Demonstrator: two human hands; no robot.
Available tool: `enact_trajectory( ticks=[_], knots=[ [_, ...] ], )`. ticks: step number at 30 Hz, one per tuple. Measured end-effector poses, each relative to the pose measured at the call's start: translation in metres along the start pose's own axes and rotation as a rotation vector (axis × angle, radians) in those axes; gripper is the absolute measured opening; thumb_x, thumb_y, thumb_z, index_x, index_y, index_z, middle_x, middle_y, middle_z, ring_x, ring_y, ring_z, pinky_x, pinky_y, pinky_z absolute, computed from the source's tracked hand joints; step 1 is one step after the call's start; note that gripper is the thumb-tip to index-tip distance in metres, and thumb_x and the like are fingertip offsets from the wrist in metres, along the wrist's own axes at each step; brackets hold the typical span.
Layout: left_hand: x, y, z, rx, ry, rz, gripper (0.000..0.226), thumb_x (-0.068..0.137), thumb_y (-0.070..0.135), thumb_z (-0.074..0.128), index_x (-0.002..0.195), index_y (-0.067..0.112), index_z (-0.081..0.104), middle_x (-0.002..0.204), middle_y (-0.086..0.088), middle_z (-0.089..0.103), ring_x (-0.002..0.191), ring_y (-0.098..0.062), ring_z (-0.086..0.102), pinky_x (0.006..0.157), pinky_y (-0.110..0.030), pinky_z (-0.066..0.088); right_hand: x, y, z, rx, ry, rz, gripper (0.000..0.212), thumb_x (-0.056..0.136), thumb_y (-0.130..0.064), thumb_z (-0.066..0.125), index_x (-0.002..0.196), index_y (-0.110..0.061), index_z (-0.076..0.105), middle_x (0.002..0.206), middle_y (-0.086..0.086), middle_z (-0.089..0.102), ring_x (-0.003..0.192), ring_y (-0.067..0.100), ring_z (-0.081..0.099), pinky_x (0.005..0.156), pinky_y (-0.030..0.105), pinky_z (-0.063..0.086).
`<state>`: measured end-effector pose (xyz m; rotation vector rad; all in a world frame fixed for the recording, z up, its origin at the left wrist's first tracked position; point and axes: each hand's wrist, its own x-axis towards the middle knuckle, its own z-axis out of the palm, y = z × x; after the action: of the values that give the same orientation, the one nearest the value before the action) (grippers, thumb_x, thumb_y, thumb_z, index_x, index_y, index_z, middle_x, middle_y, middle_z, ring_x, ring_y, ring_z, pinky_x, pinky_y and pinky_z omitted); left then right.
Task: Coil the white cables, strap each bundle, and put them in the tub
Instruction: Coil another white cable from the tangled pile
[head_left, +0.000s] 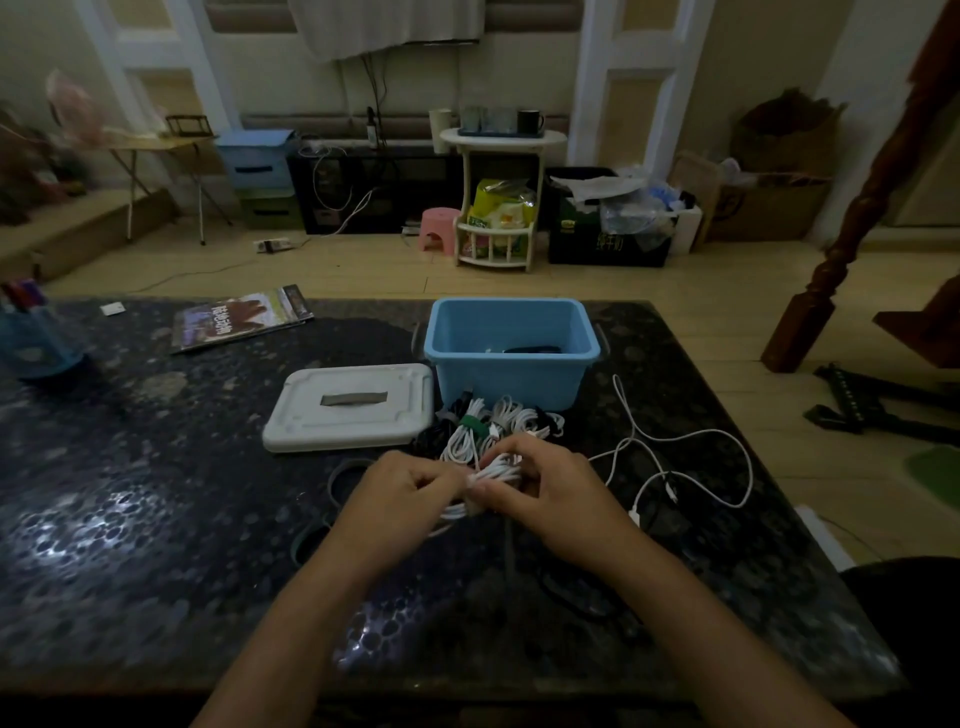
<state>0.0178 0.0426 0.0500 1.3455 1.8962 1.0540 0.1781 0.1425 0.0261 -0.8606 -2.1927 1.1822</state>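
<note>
My left hand (400, 493) and my right hand (550, 488) meet over the dark table and both grip a coiled white cable bundle (493, 475), fingers curled round it. Just beyond lies a heap of coiled white cables (511, 421), one with a green strap (474, 423). A loose white cable (691, 452) sprawls to the right of my right hand. The blue tub (511, 358) stands behind the heap, with something dark inside.
The tub's white lid (350, 405) lies flat left of the tub. A magazine (241, 317) lies further back on the left, and a blue pen holder (31, 338) stands at the far left edge. Dark cables (582, 597) lie near my right forearm.
</note>
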Motion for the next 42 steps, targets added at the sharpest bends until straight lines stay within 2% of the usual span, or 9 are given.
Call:
enact_trajectory(
  ticks=[3,6,15,18,23,29,34,38,42],
  knots=[
    [-0.002,0.001,-0.003,-0.052,-0.092,0.004,0.020,0.095,0.022,0.063,0.088,0.023,0.082,0.072,0.001,0.073,0.057,0.000,0.055,0.057,-0.017,0.041,-0.001,0.000,0.000,-0.020,0.022,0.008,0.025,0.085,-0.044,0.076,0.104,-0.032,0.067,0.084,-0.012,0.071,0.072,-0.006,0.064,0.063,0.013,0.046],
    [0.000,-0.004,-0.007,-0.015,-0.141,0.041,0.014,0.094,0.026,0.067,0.094,0.026,0.081,0.084,0.004,0.077,0.074,-0.009,0.068,0.070,-0.022,0.049,0.000,0.003,0.002,-0.026,0.026,0.016,0.018,0.087,-0.041,0.074,0.102,-0.034,0.068,0.078,-0.014,0.068,0.068,-0.007,0.061,0.060,0.011,0.042],
    [0.002,-0.005,0.001,-0.058,-0.074,-0.054,0.003,0.084,0.020,0.078,0.086,0.018,0.081,0.076,0.000,0.077,0.068,-0.003,0.069,0.061,-0.014,0.051,0.002,0.017,0.006,0.055,-0.024,0.055,0.021,0.086,-0.039,0.072,0.107,-0.039,0.068,0.090,-0.007,0.072,0.084,0.004,0.068,0.076,0.027,0.056],
    [0.005,-0.006,0.011,-0.021,0.000,-0.029,0.003,0.082,0.020,0.080,0.080,0.018,0.080,0.072,0.002,0.076,0.068,-0.007,0.070,0.065,-0.022,0.055,0.004,0.020,0.005,0.060,-0.031,0.065,0.026,0.091,-0.034,0.070,0.117,-0.037,0.065,0.089,-0.011,0.068,0.077,-0.002,0.062,0.071,0.019,0.048],
    [0.018,-0.019,0.027,0.003,0.059,-0.064,0.008,0.084,0.027,0.078,0.080,0.021,0.079,0.069,0.005,0.075,0.063,-0.007,0.069,0.063,-0.029,0.056,0.008,0.025,0.010,0.029,-0.038,0.172,0.057,0.093,-0.043,0.065,0.145,-0.037,0.044,0.136,-0.003,0.059,0.116,0.010,0.059,0.098,0.029,0.050],
    [0.031,-0.033,0.038,-0.192,0.109,-0.183,0.009,0.082,0.009,0.080,0.082,0.016,0.073,0.080,-0.015,0.075,0.069,-0.017,0.069,0.067,-0.026,0.057,0.009,0.029,0.021,0.007,-0.029,0.233,0.069,0.092,-0.040,0.066,0.153,-0.035,0.033,0.148,0.003,0.050,0.128,0.020,0.054,0.107,0.034,0.045],
    [0.034,-0.040,0.034,-0.516,0.137,-0.323,0.013,0.083,0.002,0.075,0.095,-0.001,0.070,0.089,-0.020,0.074,0.080,-0.026,0.069,0.073,-0.031,0.057,0.015,0.025,0.019,0.172,-0.030,0.192,0.071,0.089,-0.018,0.074,0.150,-0.031,0.039,0.131,-0.003,0.054,0.115,0.016,0.061,0.097,0.027,0.051],
    [0.031,-0.032,0.022,-0.815,0.114,-0.428,0.008,0.092,0.005,0.065,0.093,-0.003,0.063,0.080,-0.019,0.072,0.065,-0.026,0.071,0.060,-0.037,0.062,0.021,0.027,0.023,0.294,0.013,0.215,0.063,0.082,-0.006,0.079,0.133,-0.033,0.052,0.117,0.005,0.064,0.102,0.018,0.069,0.094,0.042,0.057],
    [0.032,-0.042,0.026,-0.557,0.168,-0.363,0.012,0.090,0.011,0.070,0.086,0.001,0.064,0.072,-0.013,0.068,0.057,-0.018,0.062,0.053,-0.027,0.054,0.018,0.023,0.037,0.569,0.083,0.342,0.044,0.086,-0.001,0.074,0.122,-0.018,0.055,0.104,0.008,0.068,0.088,0.020,0.070,0.080,0.045,0.062]
  ],
)
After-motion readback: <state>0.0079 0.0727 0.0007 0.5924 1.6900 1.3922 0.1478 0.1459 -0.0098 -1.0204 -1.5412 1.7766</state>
